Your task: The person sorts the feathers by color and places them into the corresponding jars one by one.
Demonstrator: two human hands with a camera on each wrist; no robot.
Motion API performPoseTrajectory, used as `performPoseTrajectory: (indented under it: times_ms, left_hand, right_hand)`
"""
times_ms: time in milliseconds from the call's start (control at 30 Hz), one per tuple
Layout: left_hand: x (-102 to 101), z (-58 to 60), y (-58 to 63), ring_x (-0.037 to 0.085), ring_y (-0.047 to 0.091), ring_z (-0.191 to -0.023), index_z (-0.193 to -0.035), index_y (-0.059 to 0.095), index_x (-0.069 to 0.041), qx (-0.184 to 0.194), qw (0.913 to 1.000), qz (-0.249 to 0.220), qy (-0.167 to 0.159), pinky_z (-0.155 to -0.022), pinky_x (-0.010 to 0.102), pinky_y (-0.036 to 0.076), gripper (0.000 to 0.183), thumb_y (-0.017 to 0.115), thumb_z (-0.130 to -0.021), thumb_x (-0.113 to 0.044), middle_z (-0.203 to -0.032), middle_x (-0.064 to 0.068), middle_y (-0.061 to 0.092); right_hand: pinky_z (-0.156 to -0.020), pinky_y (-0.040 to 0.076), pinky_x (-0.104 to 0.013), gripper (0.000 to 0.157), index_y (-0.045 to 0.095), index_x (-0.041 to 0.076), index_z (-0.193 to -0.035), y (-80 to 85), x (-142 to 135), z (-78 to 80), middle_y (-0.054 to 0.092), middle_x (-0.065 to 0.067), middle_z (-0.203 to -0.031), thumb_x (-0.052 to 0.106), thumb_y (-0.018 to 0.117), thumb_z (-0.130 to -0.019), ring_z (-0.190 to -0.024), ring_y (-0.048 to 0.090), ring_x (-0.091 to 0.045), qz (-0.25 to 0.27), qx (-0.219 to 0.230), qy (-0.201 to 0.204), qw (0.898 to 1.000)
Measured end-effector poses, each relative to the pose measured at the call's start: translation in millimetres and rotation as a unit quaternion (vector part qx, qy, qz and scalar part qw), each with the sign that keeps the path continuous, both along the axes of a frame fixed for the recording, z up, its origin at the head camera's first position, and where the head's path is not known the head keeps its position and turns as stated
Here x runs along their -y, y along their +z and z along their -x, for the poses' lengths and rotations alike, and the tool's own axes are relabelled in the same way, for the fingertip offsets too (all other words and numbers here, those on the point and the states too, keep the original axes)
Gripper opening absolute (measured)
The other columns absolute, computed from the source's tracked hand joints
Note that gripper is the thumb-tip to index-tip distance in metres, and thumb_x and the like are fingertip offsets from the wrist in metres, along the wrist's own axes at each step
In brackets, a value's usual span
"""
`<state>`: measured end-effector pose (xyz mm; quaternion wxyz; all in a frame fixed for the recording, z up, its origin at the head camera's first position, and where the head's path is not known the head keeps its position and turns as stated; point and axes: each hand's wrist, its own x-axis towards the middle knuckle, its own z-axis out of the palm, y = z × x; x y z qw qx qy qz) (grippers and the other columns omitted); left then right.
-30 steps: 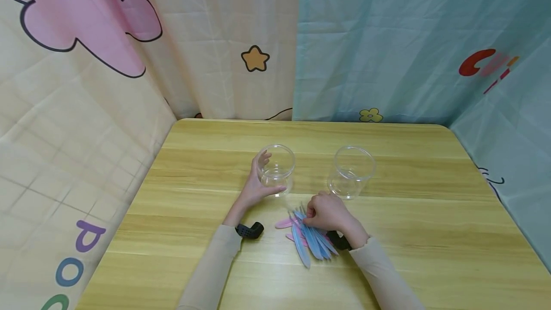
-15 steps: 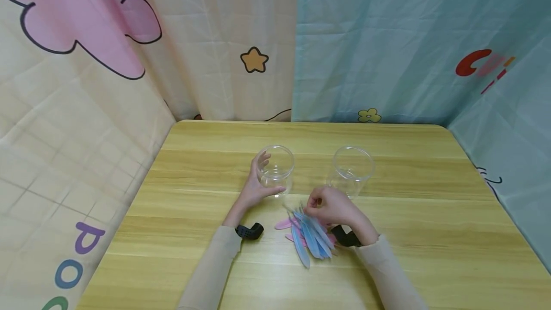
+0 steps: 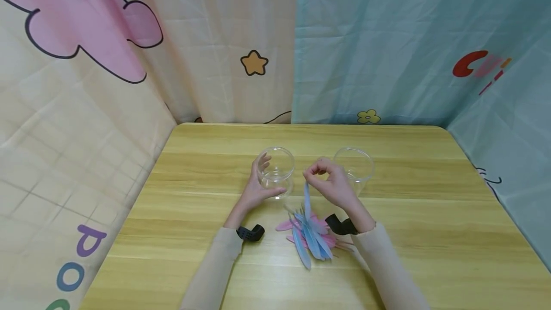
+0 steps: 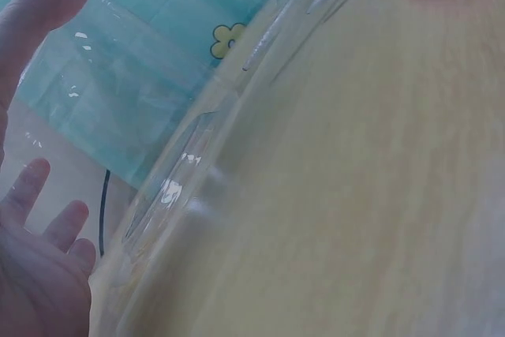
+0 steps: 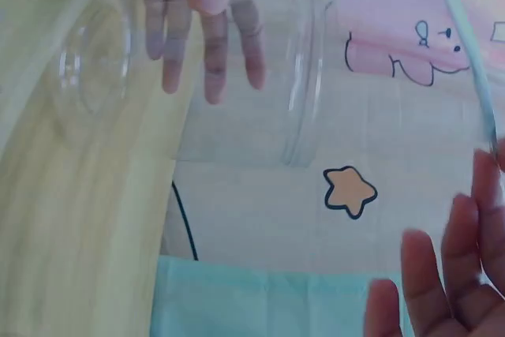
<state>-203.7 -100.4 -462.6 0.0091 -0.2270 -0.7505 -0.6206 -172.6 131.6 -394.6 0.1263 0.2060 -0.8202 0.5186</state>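
My left hand [image 3: 255,186] grips a clear cup [image 3: 276,164] standing upright on the table, thumb on the near side and fingers behind. Those fingers show through the cup wall in the right wrist view. My right hand [image 3: 331,181] pinches one end of a slender blue feather-shaped piece [image 3: 307,200], which hangs down from the fingertips over a pile. The right wrist view shows this piece as a thin blue strip [image 5: 467,29] above the fingers. Blue and pink feather-shaped pieces [image 3: 316,243] with thin stems lie loosely heaped between my forearms.
A second clear cup [image 3: 366,164] stands behind my right hand, partly covered by it. The wooden table [image 3: 206,157] ends at printed curtains [image 3: 366,37] at the back and sides.
My right hand has risen from the pile and moved away from me, drawing a blue feather-shaped piece up. My left hand stays around the cup.
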Motion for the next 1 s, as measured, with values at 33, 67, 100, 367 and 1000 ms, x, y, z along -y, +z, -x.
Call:
performPoseTrajectory:
  times_ms: [33, 67, 100, 367, 1000]
  left_hand:
    - [0, -0.1, -0.2, 0.043, 0.023, -0.134, -0.151, 0.008, -0.012, 0.0, 1.0, 0.0, -0.001, -0.104, 0.058, 0.023, 0.111, 0.084, -0.07, -0.009, -0.148, 0.025, 0.022]
    - [0, 0.1, -0.3, 0.044, 0.023, -0.134, -0.151, 0.008, -0.012, 0.0, 1.0, -0.001, -0.002, -0.104, 0.059, 0.023, 0.111, 0.084, -0.07, -0.009, -0.148, 0.025, 0.022]
    - [0, 0.1, -0.3, 0.044, 0.023, -0.134, -0.151, 0.008, -0.011, 0.0, 1.0, -0.003, -0.002, -0.104, 0.059, 0.023, 0.111, 0.084, -0.07, -0.009, -0.148, 0.025, 0.022]
    - [1, -0.7, 1.7, 0.043, 0.022, -0.134, -0.151, 0.008, -0.01, 0.008, 0.9999, -0.008, -0.005, -0.105, 0.057, 0.023, 0.11, 0.083, -0.071, -0.007, -0.148, 0.024, 0.021]
    - [0, 0.0, -0.3, 0.046, 0.024, -0.133, -0.15, 0.012, -0.011, 0.011, 0.9997, -0.022, 0.001, -0.104, 0.058, 0.025, 0.107, 0.083, -0.07, -0.003, -0.147, 0.028, 0.023]
  right_hand:
    - [-0.076, 0.045, -0.037, 0.009, 0.067, 0.006, -0.077, 4.8, 3, 1.0, 0.061, -0.004, -0.081, 0.005, 0.07, -0.085, -0.079, 0.054, -0.022, 0.013, -0.013, -0.015, 1.0]
    - [-0.075, 0.044, -0.034, 0.008, 0.067, 0.003, -0.077, 11.8, 6, 0.5, 0.061, -0.006, -0.081, 0.003, 0.069, -0.085, -0.08, 0.054, -0.024, 0.025, -0.028, -0.029, 0.999]
    - [-0.075, 0.043, -0.032, 0.007, 0.066, 0.001, -0.078, 18.4, 10, 0.1, 0.06, -0.009, -0.082, 0.002, 0.069, -0.085, -0.08, 0.053, -0.026, 0.038, -0.044, -0.038, 0.998]
    - [-0.07, 0.042, -0.039, 0.005, 0.062, -0.009, -0.078, 49.7, 35, 2.0, 0.058, -0.019, -0.08, -0.009, 0.065, -0.083, -0.077, 0.051, -0.038, 0.112, -0.154, -0.083, 0.978]
    - [-0.065, 0.041, -0.037, 0.01, 0.068, 0.003, -0.083, -2.1, 63, 58.1, 0.057, -0.007, -0.078, 0.012, 0.07, -0.087, -0.074, 0.049, -0.024, 0.095, -0.208, -0.107, 0.968]
